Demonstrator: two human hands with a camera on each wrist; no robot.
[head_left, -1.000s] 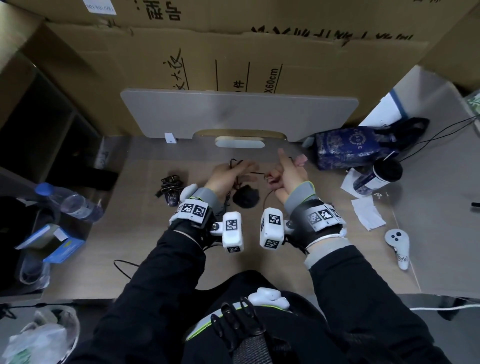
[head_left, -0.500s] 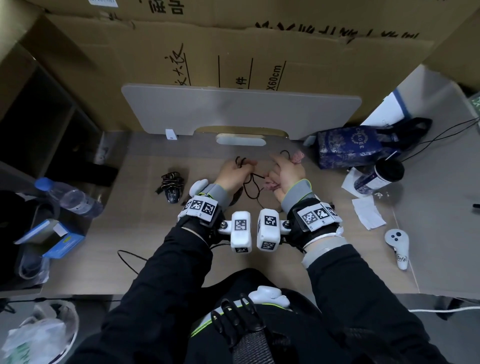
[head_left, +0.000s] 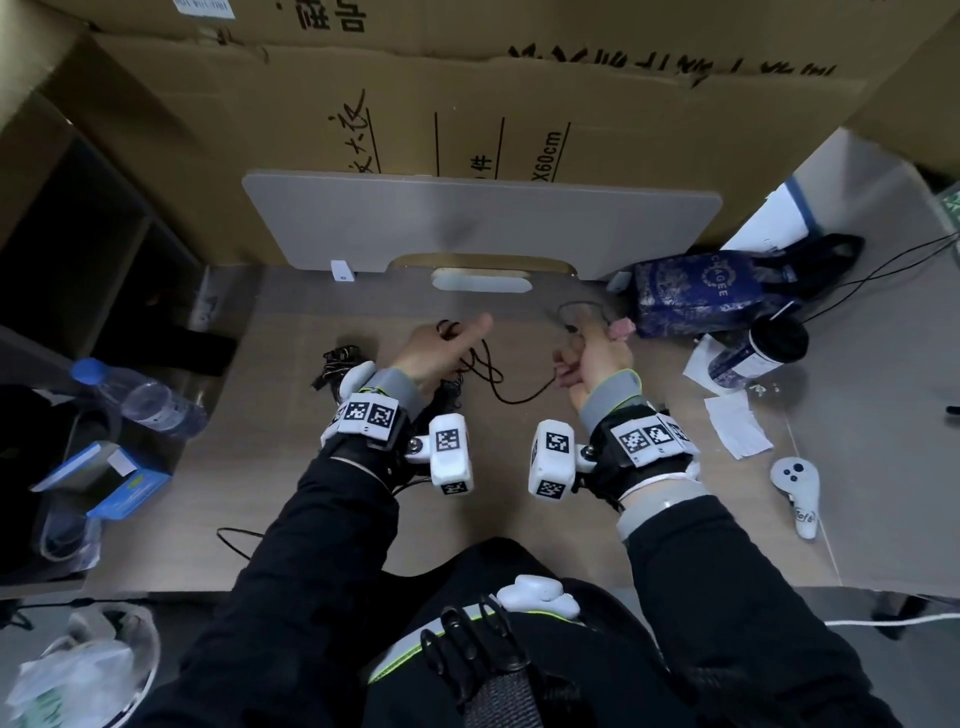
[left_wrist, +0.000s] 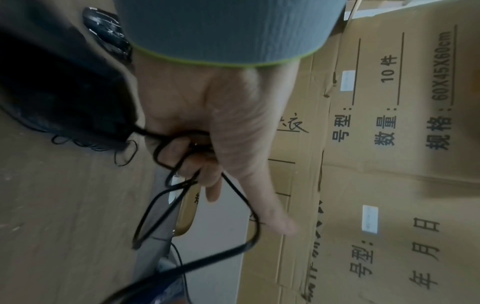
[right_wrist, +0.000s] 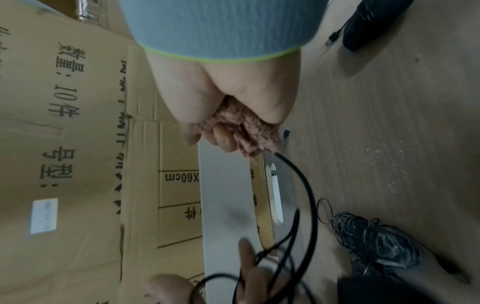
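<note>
A thin black cord (head_left: 511, 397) sags between my two hands above the wooden desk (head_left: 291, 467). My left hand (head_left: 452, 338) grips several loops of that cord (left_wrist: 166, 205) in curled fingers, thumb stretched out. A black fabric item (left_wrist: 64, 98) hangs beside the left wrist where the cord (left_wrist: 140, 131) meets it. My right hand (head_left: 592, 348) holds a pink fuzzy piece (right_wrist: 254, 133) in its closed fingers, and the cord (right_wrist: 303, 185) comes out from under it. More of the cord loops behind the right hand (head_left: 576, 309).
A black mouse with bundled cable (head_left: 337, 364) lies left of the hands. To the right are a blue patterned bag (head_left: 711, 296), a dark cup (head_left: 763, 353), paper tissues (head_left: 737, 423) and a white controller (head_left: 797, 488). A grey board (head_left: 478, 218) leans on cardboard boxes behind. A water bottle (head_left: 140, 400) lies far left.
The hands have drawn apart, the right one moving right, and the cord now spans the gap. The black fabric item has left the desk between them and sits by the left wrist.
</note>
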